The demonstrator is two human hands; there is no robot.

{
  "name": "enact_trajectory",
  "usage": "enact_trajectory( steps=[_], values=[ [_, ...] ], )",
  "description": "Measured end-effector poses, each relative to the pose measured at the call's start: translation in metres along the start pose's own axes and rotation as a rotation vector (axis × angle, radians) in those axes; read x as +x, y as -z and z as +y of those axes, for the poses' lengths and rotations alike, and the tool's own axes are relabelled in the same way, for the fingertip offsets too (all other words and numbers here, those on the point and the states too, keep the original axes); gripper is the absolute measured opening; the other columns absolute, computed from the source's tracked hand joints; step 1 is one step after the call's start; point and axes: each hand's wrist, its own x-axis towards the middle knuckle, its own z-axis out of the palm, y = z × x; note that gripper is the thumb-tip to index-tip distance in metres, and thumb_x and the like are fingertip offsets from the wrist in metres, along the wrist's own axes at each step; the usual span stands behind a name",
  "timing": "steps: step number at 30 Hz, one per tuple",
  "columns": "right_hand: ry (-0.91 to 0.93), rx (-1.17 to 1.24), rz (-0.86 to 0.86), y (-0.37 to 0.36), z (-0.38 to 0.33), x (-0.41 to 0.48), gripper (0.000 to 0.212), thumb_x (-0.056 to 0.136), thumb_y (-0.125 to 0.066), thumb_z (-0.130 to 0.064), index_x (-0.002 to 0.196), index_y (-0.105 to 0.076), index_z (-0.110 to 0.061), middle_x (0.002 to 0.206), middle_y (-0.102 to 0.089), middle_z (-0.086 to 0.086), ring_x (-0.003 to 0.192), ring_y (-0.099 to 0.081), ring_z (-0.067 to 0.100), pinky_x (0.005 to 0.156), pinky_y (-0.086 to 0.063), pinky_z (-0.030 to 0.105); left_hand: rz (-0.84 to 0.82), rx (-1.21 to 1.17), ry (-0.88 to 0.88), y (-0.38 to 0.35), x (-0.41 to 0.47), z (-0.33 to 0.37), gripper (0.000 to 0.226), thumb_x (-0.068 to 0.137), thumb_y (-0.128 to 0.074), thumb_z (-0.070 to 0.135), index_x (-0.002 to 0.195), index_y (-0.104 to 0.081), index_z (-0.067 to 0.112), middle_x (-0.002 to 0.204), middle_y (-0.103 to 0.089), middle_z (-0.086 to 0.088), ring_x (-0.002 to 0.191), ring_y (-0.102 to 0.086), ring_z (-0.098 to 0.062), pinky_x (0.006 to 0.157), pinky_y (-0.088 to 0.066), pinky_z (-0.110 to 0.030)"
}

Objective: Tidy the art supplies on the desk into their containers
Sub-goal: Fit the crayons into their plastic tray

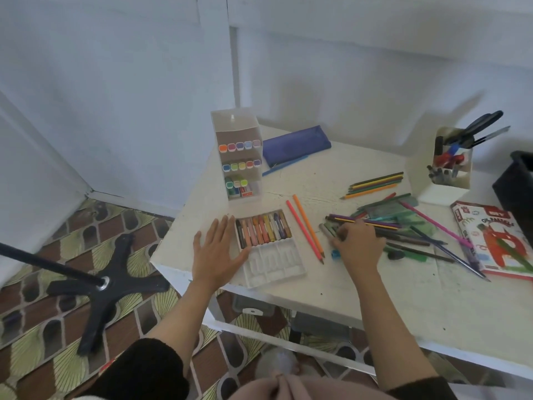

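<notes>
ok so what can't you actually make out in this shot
Head view only:
- Right hand: its own back hides what it grips, if anything, in the pencil pile.
- Black bin: cut off by the right edge.
- Pen cup: contents too small and blurred to sort.

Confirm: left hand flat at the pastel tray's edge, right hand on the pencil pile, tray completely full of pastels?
Wrong on one point: the head view shows the pastel tray half full, pastels in the far row, near slots empty. The left hand flat at its edge and right hand on the pencil pile are correct.
</notes>
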Motion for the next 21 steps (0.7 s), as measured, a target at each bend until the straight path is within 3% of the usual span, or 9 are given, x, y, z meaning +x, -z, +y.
enact_trajectory(
  steps=[7,14,18,21],
  values=[
    [0.044,-0.109,0.114,-0.01,-0.013,-0.014,0.012,0.088,-0.059,-0.029,0.094,-0.067,-0.024,0.089,-0.063,-0.004,0.092,-0.055,0.021,0.083,-0.029,0.039,0.009,-0.033,0.004,-0.001,-0.001,0.0,0.083,0.077,0.004,0.07,0.151,0.006,0.031,0.159,0.001,0.01,0.146,0.005,-0.01,0.116,0.005,-0.049],
    [0.007,-0.083,0.095,-0.014,-0.016,-0.008,0.013,0.09,-0.056,-0.032,0.096,-0.065,-0.025,0.095,-0.059,-0.005,0.099,-0.048,0.021,0.087,-0.03,0.043,-0.002,-0.015,-0.016,-0.001,-0.001,-0.002,0.072,0.08,0.003,0.068,0.147,0.005,0.044,0.16,0.0,0.01,0.146,0.006,-0.011,0.116,0.004,-0.05],
    [0.13,0.138,0.176,-0.011,-0.017,-0.006,0.011,0.086,-0.061,-0.028,0.093,-0.067,-0.021,0.092,-0.065,-0.003,0.1,-0.05,0.02,0.079,-0.02,0.036,0.0,-0.019,-0.012,-0.001,0.0,-0.002,0.073,0.079,0.002,0.069,0.148,0.004,0.044,0.159,0.001,0.01,0.146,0.006,-0.01,0.115,0.005,-0.049],
    [0.145,0.523,0.086,-0.003,-0.022,-0.003,0.007,0.081,-0.067,-0.017,0.086,-0.069,-0.014,0.086,-0.068,-0.001,0.087,-0.058,0.018,0.077,-0.04,0.029,0.0,-0.02,-0.011,-0.002,-0.001,-0.002,0.073,0.078,0.003,0.069,0.147,0.003,0.044,0.159,0.001,0.01,0.146,0.006,-0.01,0.115,0.005,-0.049]
  ],
)
